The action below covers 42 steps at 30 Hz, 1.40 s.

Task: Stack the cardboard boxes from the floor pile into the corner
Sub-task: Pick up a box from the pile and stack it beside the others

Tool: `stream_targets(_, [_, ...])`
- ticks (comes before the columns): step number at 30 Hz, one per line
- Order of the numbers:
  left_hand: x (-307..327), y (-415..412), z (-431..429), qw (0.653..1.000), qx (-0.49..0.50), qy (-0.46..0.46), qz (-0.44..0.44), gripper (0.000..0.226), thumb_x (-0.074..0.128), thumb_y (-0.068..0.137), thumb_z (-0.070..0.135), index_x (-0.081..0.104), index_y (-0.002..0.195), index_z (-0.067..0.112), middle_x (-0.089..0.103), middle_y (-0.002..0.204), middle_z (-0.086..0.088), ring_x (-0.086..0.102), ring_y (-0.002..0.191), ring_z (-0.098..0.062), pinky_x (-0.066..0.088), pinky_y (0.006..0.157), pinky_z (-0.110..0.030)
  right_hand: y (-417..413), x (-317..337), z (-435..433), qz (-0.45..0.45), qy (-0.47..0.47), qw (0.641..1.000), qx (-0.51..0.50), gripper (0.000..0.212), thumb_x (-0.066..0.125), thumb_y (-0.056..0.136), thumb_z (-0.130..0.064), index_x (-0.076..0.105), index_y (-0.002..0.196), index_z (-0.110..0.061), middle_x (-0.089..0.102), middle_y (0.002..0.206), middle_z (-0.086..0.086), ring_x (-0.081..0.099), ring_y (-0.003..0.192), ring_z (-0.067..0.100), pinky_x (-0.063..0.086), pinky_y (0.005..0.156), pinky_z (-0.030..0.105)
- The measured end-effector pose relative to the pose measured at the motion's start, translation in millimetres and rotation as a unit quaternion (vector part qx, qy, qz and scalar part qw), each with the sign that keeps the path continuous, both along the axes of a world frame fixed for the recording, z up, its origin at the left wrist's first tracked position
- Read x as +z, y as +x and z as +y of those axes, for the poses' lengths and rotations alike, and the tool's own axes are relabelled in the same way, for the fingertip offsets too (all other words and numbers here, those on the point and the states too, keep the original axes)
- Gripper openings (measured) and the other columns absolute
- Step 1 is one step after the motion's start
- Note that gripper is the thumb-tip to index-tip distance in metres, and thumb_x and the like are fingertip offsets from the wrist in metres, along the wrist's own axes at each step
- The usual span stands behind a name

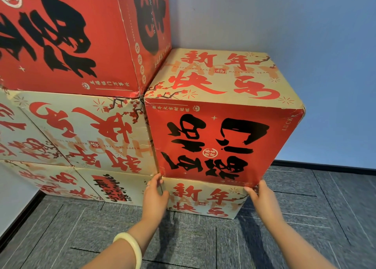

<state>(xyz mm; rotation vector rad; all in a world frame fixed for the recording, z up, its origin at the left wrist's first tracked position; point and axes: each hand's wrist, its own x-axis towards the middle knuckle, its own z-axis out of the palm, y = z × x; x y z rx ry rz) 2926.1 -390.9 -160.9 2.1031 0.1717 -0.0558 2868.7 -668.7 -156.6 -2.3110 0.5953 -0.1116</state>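
upper red box (pixel 67 38): cut off by top and left edges | left stack (pixel 50 130): cut off at left edge | lower box (pixel 205 199): top face covered by front box (pixel 219 142) | left hand (pixel 155 195), right hand (pixel 263 197): fingertip contact at front box's lower corners unclear, hold not determinable | forearms, bracelet (pixel 130 248): cut off at bottom edge | small print on front box: illegible

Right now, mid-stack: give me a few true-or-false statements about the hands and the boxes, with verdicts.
1. The left hand and right hand touch the bottom corners of the red-fronted box. True.
2. That box stands directly on the carpet. False: it rests on a beige box.
3. The pale bangle is on the right wrist. False: it is on the left wrist.
4. The neighbouring stack on its left rises higher. True.
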Motion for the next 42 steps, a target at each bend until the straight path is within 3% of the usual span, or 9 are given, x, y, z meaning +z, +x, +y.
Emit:
stream_targets(12, [-3,1,1,1.0,-0.001,-0.006,0.002,0.055,0.058,0.083,-0.004,0.044,0.135,0.01,0.051,0.131,-0.006,0.044,0.127,-0.022,0.038,0.107,-0.041,0,-1,-1,0.005,-0.006,1.0,-0.001,0.031,0.056,0.092,-0.025,0.049,0.115,-0.005,0.066,0.105,0.011,0.061,0.09,0.021,0.049,0.075,0.03])
stream_targets(19, [2,-3,1,1.0,-0.014,0.0,-0.003,0.056,0.055,0.083,-0.005,0.043,0.135,0.014,0.048,0.12,0.005,0.054,0.114,-0.027,0.047,0.095,-0.046,-1,-2,0,0.003,0.002,1.0,-0.008,0.025,0.056,0.092,-0.025,0.048,0.108,-0.008,0.066,0.106,0.012,0.058,0.084,0.02,0.051,0.073,0.032])
stream_targets(24, [3,-3,2,1.0,-0.006,-0.004,0.008,0.055,0.055,0.084,-0.003,0.043,0.136,0.012,0.049,0.13,-0.001,0.047,0.119,-0.015,0.042,0.099,-0.03,-1,-1,0,-0.001,0.028,1.0,-0.013,0.028,0.06,0.089,-0.024,0.046,0.108,-0.008,0.064,0.111,0.016,0.062,0.096,0.027,0.049,0.073,0.032])
stream_targets(28, [0,-3,9,0.999,0.023,-0.025,0.029,0.05,0.054,0.085,-0.001,0.046,0.132,0.014,0.056,0.124,-0.001,0.059,0.103,-0.038,0.051,0.084,-0.043,0,-1,2,-0.003,0.044,0.999,-0.02,0.041,0.064,0.086,-0.022,0.047,0.117,-0.002,0.064,0.115,0.017,0.061,0.103,0.031,0.049,0.079,0.037])
stream_targets(30, [-5,-2,15,0.999,0.031,-0.023,0.032,0.048,0.054,0.086,0.0,0.048,0.131,0.015,0.056,0.124,-0.001,0.063,0.086,-0.024,0.054,0.071,-0.032,1,-2,3,-0.007,0.053,0.998,-0.021,0.041,0.065,0.086,-0.02,0.048,0.119,-0.001,0.062,0.118,0.017,0.06,0.107,0.031,0.047,0.079,0.036])
stream_targets(33, [-12,0,20,0.999,0.021,-0.008,0.023,0.048,0.054,0.087,0.001,0.048,0.133,0.013,0.056,0.126,-0.003,0.044,0.063,0.006,0.044,0.055,-0.005,2,-1,3,-0.007,0.056,0.998,-0.022,0.041,0.065,0.086,-0.02,0.05,0.119,0.0,0.061,0.12,0.017,0.058,0.109,0.032,0.043,0.076,0.032])
stream_targets(36, [-6,-3,19,1.0,0.0,-0.009,0.018,0.051,0.052,0.088,-0.001,0.045,0.136,0.013,0.052,0.132,-0.004,0.054,0.084,0.004,0.042,0.071,0.001,4,-1,2,-0.003,0.068,0.997,-0.022,0.044,0.069,0.083,-0.021,0.051,0.118,-0.001,0.061,0.116,0.016,0.058,0.108,0.031,0.043,0.076,0.032])
stream_targets(39, [0,-6,14,1.0,-0.028,-0.007,-0.006,0.057,0.053,0.087,-0.002,0.04,0.14,0.016,0.047,0.137,-0.003,0.048,0.124,-0.013,0.038,0.105,-0.024,6,-1,1,-0.002,0.092,0.996,-0.01,0.051,0.075,0.077,-0.021,0.05,0.119,-0.005,0.061,0.106,0.008,0.059,0.103,0.026,0.043,0.077,0.031])
stream_targets(42, [-4,-5,11,0.999,-0.037,0.004,-0.017,0.062,0.054,0.087,-0.001,0.034,0.143,0.018,0.046,0.139,-0.002,0.044,0.128,-0.014,0.037,0.108,-0.03,7,-1,2,-0.012,0.108,0.994,-0.006,0.053,0.075,0.077,-0.021,0.048,0.121,-0.008,0.06,0.105,0.004,0.055,0.096,0.02,0.043,0.079,0.032])
